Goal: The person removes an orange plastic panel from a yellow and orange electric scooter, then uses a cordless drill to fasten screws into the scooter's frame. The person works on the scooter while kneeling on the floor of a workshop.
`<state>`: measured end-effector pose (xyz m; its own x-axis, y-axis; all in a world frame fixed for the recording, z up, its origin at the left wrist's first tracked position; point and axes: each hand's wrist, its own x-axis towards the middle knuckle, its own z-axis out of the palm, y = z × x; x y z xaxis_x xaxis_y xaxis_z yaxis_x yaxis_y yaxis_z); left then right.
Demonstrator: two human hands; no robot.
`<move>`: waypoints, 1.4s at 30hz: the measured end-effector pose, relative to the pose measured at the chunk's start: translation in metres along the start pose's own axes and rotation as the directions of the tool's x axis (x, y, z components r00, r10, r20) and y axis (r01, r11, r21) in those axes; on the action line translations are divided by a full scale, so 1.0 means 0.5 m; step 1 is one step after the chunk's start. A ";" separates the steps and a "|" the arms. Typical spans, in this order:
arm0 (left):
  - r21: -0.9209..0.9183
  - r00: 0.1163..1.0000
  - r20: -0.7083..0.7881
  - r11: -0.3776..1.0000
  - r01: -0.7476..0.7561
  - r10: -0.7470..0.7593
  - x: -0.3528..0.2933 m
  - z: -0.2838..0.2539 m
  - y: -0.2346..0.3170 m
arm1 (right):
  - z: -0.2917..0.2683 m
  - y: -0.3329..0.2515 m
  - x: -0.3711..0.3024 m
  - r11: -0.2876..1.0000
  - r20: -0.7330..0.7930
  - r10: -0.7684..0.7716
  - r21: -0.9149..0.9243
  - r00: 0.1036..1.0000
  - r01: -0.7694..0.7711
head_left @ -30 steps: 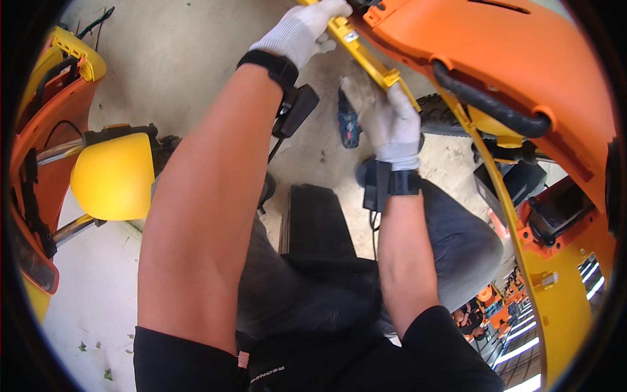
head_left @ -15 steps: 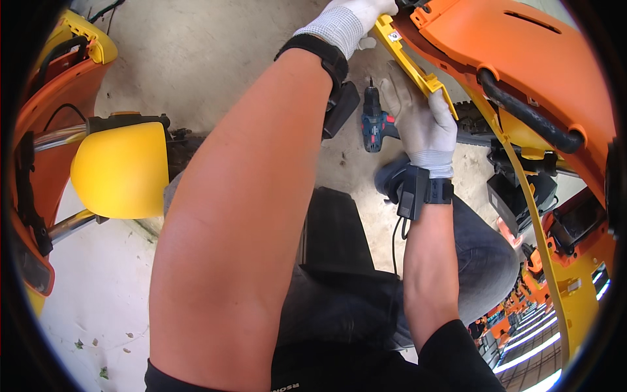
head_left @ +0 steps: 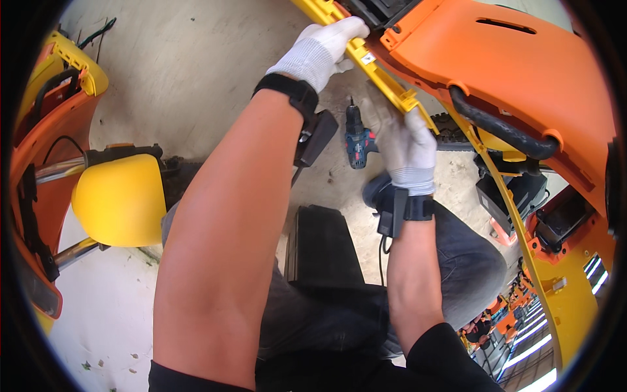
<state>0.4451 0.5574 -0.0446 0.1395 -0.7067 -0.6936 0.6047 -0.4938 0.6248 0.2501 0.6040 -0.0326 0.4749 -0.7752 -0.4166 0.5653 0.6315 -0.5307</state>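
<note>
Nearest, the lower end of a long yellow plastic strip [head_left: 385,80] is met by the white-gloved right hand [head_left: 411,151]; its fingers are blurred, so whether they grip cannot be told. A dark blue cordless drill [head_left: 356,140] is seen lying unheld on the floor [head_left: 215,72]. Farther out, the strip is clasped by the white-gloved left hand [head_left: 320,51] beside a large orange plastic panel [head_left: 503,65]; seemingly positioned, no finished joining is shown.

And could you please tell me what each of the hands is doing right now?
Left hand: closed on the yellow plastic strip.
Right hand: at the strip's near end; fingers blurred, grip cannot be told.
</note>
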 end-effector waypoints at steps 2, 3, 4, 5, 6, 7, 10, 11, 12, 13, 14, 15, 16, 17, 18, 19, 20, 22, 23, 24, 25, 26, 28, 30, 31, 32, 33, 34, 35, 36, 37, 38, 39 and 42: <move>-0.096 1.000 0.027 0.995 0.002 0.000 0.000 -0.003 -0.002 | -0.012 0.009 0.000 0.999 -0.021 0.025 0.023 0.999 -0.024; -0.080 0.999 0.046 0.997 0.010 -0.006 -0.002 -0.012 0.000 | -0.010 0.011 -0.001 1.000 -0.012 0.013 -0.018 1.000 -0.013; -0.081 1.000 0.002 0.996 0.025 -0.025 0.001 -0.010 0.000 | -0.008 0.015 -0.001 0.998 -0.002 0.003 -0.059 1.000 -0.003; -0.066 1.000 -0.008 0.998 0.017 -0.018 0.004 -0.010 0.000 | -0.005 0.012 0.001 0.998 0.008 0.000 -0.062 1.000 0.001; -0.049 1.000 -0.024 0.999 0.015 -0.016 -0.001 -0.009 -0.001 | -0.007 0.013 0.000 1.000 0.012 0.002 -0.029 1.000 -0.001; -0.043 1.000 -0.005 0.999 0.012 -0.013 -0.001 -0.005 0.002 | -0.009 0.013 0.000 1.000 0.015 0.004 0.003 1.000 -0.004; -0.039 0.999 0.051 0.999 -0.009 0.011 0.020 -0.013 -0.006 | -0.009 0.015 0.010 0.999 0.005 0.001 0.041 1.000 -0.001; -0.067 0.996 0.092 0.998 -0.010 0.016 0.026 -0.026 -0.013 | -0.015 0.016 0.013 0.999 0.010 0.000 0.037 1.000 0.000; -0.095 0.991 0.135 0.995 -0.011 0.023 0.024 -0.027 -0.011 | -0.017 0.016 0.016 0.999 0.015 -0.004 0.033 1.000 0.003; -0.091 0.988 0.148 0.995 -0.027 0.040 0.021 -0.024 -0.014 | -0.013 0.007 0.015 1.000 -0.013 -0.025 0.013 1.000 0.025; -0.088 0.988 0.147 0.996 -0.033 0.046 0.022 -0.019 -0.012 | -0.015 0.004 0.016 0.999 -0.016 -0.026 0.018 1.000 0.027; -0.086 0.988 0.144 0.996 -0.040 0.052 0.021 -0.016 -0.012 | -0.015 0.002 0.016 0.999 -0.018 -0.025 0.024 1.000 0.025; -0.084 0.988 0.141 0.995 -0.047 0.058 0.020 -0.015 -0.012 | -0.012 0.001 0.016 0.999 -0.020 -0.024 0.030 1.000 0.024; -0.106 0.987 0.155 0.994 -0.033 0.049 0.027 -0.019 -0.012 | -0.007 -0.002 0.017 0.999 -0.014 -0.040 0.034 0.999 0.041; -0.101 0.989 0.142 0.995 -0.023 0.037 0.030 -0.019 -0.011 | -0.007 -0.003 0.016 0.999 -0.023 -0.047 0.022 0.999 0.048; -0.097 0.991 0.129 0.995 -0.013 0.025 0.033 -0.018 -0.011 | -0.008 -0.006 0.015 0.998 -0.032 -0.054 0.010 0.998 0.055; -0.093 0.993 0.116 0.996 -0.003 0.014 0.035 -0.017 -0.012 | -0.008 -0.008 0.015 0.998 -0.040 -0.061 -0.003 0.997 0.061; -0.114 0.998 0.053 0.993 -0.018 0.025 0.022 -0.004 -0.012 | -0.006 -0.008 0.009 0.997 -0.129 -0.078 -0.021 0.989 0.076; -0.124 0.999 0.021 0.992 -0.027 0.030 0.018 0.003 -0.010 | -0.006 -0.007 0.005 0.995 -0.161 -0.092 -0.039 0.983 0.087; -0.096 1.000 0.009 0.995 -0.025 0.026 0.019 0.003 -0.008 | -0.003 -0.003 0.002 0.994 -0.192 -0.104 -0.053 0.976 0.095; -0.067 1.000 -0.004 0.997 -0.024 0.023 0.021 0.003 -0.006 | -0.003 -0.005 0.002 0.995 -0.189 -0.095 -0.052 0.977 0.087; -0.039 1.000 -0.018 0.999 -0.021 0.021 0.022 0.003 -0.005 | 0.000 -0.011 0.004 0.993 -0.189 -0.103 -0.076 0.977 0.090; -0.008 0.998 -0.062 1.000 0.001 -0.002 0.022 0.013 -0.002 | 0.008 -0.025 0.010 0.987 -0.190 -0.123 -0.129 0.974 0.100; 0.025 0.996 -0.086 1.000 0.012 -0.009 0.020 0.017 0.002 | 0.017 -0.027 0.006 0.977 -0.183 -0.139 -0.188 0.973 0.104; 0.053 0.997 -0.073 0.999 0.005 -0.001 0.020 0.016 0.003 | 0.014 -0.027 0.006 0.972 -0.178 -0.141 -0.210 0.974 0.103; 0.036 0.997 -0.076 0.999 0.002 0.001 0.018 0.018 0.002 | 0.015 -0.028 0.006 0.967 -0.172 -0.144 -0.232 0.975 0.102; 0.057 0.995 -0.097 0.998 0.014 -0.009 0.010 0.023 0.006 | 0.029 -0.029 0.004 0.948 -0.181 -0.161 -0.301 0.970 0.102; 0.077 0.993 -0.120 0.997 0.027 -0.018 0.004 0.026 0.014 | 0.029 -0.029 0.004 0.930 -0.176 -0.160 -0.357 0.971 0.089; 0.078 0.997 -0.067 0.997 0.028 -0.022 0.011 0.018 0.011 | 0.019 -0.028 0.004 0.908 -0.171 -0.159 -0.412 0.972 0.076; 0.118 0.995 -0.086 0.992 0.050 -0.040 0.006 0.023 0.015 | 0.001 -0.028 0.005 0.882 -0.167 -0.161 -0.466 0.973 0.066; 0.130 0.995 -0.089 0.990 0.060 -0.049 -0.004 0.029 0.021 | -0.016 -0.032 0.003 0.842 -0.180 -0.158 -0.538 0.971 0.037; 0.142 0.994 -0.093 0.987 0.070 -0.057 -0.012 0.033 0.029 | -0.033 -0.034 0.002 0.796 -0.192 -0.154 -0.605 0.969 0.007; 0.143 0.996 -0.056 0.987 0.071 -0.063 -0.009 0.026 0.029 | -0.035 -0.034 0.003 0.747 -0.203 -0.147 -0.665 0.968 -0.026; 0.176 0.997 -0.045 0.982 0.071 -0.064 0.010 0.020 0.019 | -0.022 -0.037 0.006 0.738 -0.207 -0.157 -0.674 0.966 -0.024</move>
<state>0.4437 0.5439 -0.0383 0.1356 -0.6501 -0.7476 0.4659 -0.6241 0.6272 0.2338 0.5897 -0.0320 0.2306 -0.8512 -0.4715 -0.0487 0.4738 -0.8793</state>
